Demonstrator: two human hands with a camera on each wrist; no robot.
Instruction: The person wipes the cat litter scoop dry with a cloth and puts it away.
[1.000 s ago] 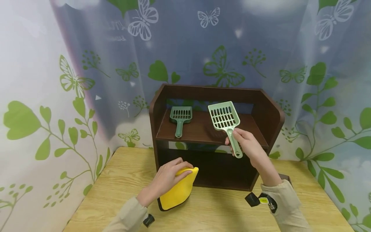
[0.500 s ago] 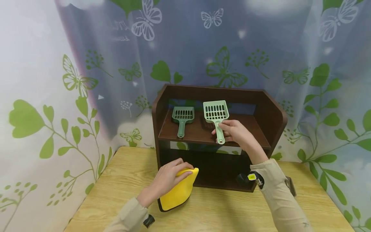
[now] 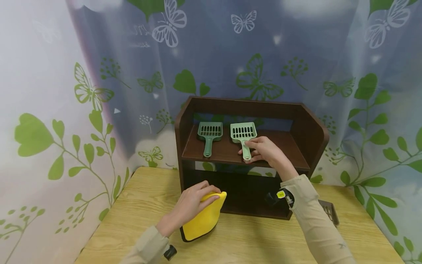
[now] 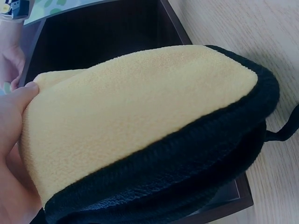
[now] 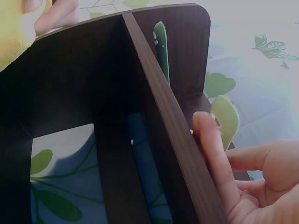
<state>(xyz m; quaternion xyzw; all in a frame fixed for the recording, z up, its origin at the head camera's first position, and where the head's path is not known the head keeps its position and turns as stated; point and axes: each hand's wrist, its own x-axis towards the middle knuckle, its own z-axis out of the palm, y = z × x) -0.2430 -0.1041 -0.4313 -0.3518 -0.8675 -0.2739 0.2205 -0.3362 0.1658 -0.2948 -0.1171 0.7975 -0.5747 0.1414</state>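
My left hand grips a folded yellow cloth with a black edge, low in front of the brown shelf unit. In the left wrist view the folded cloth fills the middle, its dark inner layers showing below. My right hand holds a light green litter scoop by its handle at the upper shelf, with the slotted head toward the back. Left of it on the same shelf lies a dark green litter scoop. The right wrist view shows only the light scoop's handle end by the fingers.
A brown slotted scoop lies on the wooden table, right of the shelf unit and partly behind my right sleeve. Raised side panels flank the upper shelf. A patterned curtain hangs behind.
My right hand has carried the light green scoop left and down to the upper shelf, level beside the dark green one. My left hand and the cloth have stayed put.
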